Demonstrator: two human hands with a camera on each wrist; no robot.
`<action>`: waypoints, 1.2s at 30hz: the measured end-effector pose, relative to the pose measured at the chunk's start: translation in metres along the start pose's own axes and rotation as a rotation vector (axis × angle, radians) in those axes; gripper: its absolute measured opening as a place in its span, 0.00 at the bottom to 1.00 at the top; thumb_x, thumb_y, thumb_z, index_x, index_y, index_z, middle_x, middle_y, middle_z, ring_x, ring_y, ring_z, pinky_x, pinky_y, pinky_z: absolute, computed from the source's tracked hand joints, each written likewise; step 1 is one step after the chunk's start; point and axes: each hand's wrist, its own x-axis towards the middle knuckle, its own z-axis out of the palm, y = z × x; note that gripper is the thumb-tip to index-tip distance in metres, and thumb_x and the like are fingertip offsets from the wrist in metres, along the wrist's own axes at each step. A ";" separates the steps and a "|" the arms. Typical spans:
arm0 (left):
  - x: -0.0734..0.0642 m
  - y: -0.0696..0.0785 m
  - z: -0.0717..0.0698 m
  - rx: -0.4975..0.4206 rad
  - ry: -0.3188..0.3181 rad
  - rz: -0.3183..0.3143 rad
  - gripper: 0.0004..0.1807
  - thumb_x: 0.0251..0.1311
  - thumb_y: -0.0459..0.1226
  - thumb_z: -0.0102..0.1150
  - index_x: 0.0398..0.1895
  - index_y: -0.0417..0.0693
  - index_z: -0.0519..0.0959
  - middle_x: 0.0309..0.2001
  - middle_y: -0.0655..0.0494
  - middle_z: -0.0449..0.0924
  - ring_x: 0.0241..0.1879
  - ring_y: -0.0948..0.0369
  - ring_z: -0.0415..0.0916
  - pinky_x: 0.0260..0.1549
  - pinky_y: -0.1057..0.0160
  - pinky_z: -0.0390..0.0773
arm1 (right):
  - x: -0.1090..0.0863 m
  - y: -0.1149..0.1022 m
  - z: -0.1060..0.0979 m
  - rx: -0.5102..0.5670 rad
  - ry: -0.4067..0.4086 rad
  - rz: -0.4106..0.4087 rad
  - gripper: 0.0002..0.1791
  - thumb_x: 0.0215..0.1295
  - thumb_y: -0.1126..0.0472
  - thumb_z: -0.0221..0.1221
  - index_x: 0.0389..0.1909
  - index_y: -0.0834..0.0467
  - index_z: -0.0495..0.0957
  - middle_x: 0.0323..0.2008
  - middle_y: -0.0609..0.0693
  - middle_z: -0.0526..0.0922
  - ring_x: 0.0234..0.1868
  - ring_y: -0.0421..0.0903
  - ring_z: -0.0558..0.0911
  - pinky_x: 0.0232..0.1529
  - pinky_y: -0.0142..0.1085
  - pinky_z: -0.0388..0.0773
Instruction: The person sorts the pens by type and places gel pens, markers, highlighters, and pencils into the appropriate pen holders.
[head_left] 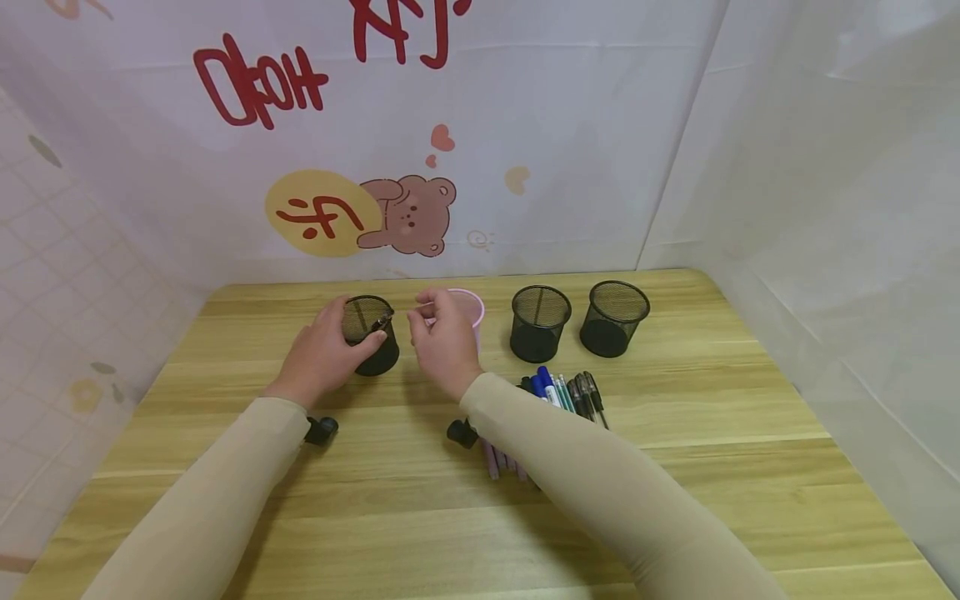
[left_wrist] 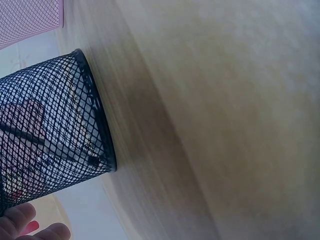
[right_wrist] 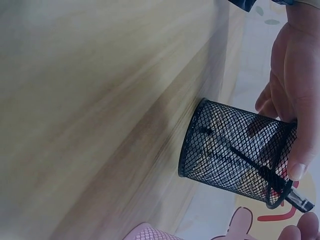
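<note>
Sleeves [head_left: 615, 492] are pointing at a black cup [head_left: 377, 358] holding a pen [right_wrist: 300, 201], left hand [head_left: 322, 350] gripping it, right hand [head_left: 447, 343] hanging beside it, fingers [head_left: 431, 295] loose.

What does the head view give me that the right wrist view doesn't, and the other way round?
Only the head view shows the far-right black cup, the neighbouring black cup and the pens on the table.

Only the right wrist view shows the lower part of the single pen, through the mesh.

Both show the leftmost black cup, the left hand at its rim and some of the pink cup.
</note>
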 end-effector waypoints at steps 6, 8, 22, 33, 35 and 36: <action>0.000 0.001 0.000 -0.009 -0.004 -0.006 0.57 0.67 0.70 0.53 0.84 0.40 0.50 0.80 0.36 0.58 0.74 0.32 0.62 0.72 0.28 0.61 | -0.002 -0.001 -0.005 -0.018 -0.004 0.019 0.13 0.78 0.63 0.58 0.59 0.62 0.75 0.47 0.57 0.88 0.34 0.45 0.87 0.33 0.29 0.82; 0.000 0.002 0.000 -0.011 -0.006 -0.009 0.57 0.67 0.69 0.53 0.84 0.41 0.49 0.80 0.36 0.58 0.74 0.32 0.62 0.72 0.28 0.62 | -0.002 -0.002 -0.008 -0.026 -0.001 0.024 0.13 0.78 0.62 0.58 0.59 0.62 0.75 0.47 0.57 0.88 0.34 0.45 0.87 0.35 0.31 0.83; 0.000 0.004 0.001 -0.001 -0.017 -0.018 0.59 0.66 0.73 0.50 0.85 0.43 0.47 0.82 0.37 0.56 0.76 0.32 0.59 0.73 0.28 0.59 | -0.002 -0.002 -0.075 -0.108 -0.041 0.045 0.17 0.79 0.59 0.58 0.62 0.61 0.77 0.48 0.56 0.88 0.35 0.46 0.88 0.31 0.35 0.82; -0.002 0.007 -0.003 -0.013 -0.036 -0.032 0.61 0.65 0.74 0.49 0.85 0.42 0.46 0.82 0.36 0.55 0.76 0.31 0.58 0.73 0.27 0.59 | -0.013 0.011 -0.160 -0.408 -0.166 0.043 0.16 0.79 0.56 0.58 0.61 0.56 0.82 0.47 0.52 0.89 0.40 0.48 0.87 0.37 0.41 0.82; -0.003 0.008 -0.005 -0.010 -0.043 -0.033 0.61 0.65 0.73 0.50 0.85 0.42 0.46 0.82 0.36 0.54 0.77 0.31 0.57 0.74 0.27 0.58 | -0.016 0.015 -0.174 -0.479 -0.217 0.070 0.17 0.80 0.55 0.57 0.63 0.55 0.81 0.49 0.53 0.89 0.42 0.49 0.87 0.36 0.42 0.82; -0.003 0.008 -0.005 -0.006 -0.047 -0.033 0.60 0.66 0.73 0.50 0.85 0.42 0.46 0.82 0.36 0.54 0.77 0.30 0.57 0.74 0.27 0.57 | -0.018 0.018 -0.180 -0.517 -0.242 0.079 0.18 0.80 0.55 0.57 0.63 0.55 0.81 0.50 0.53 0.90 0.42 0.50 0.88 0.37 0.42 0.82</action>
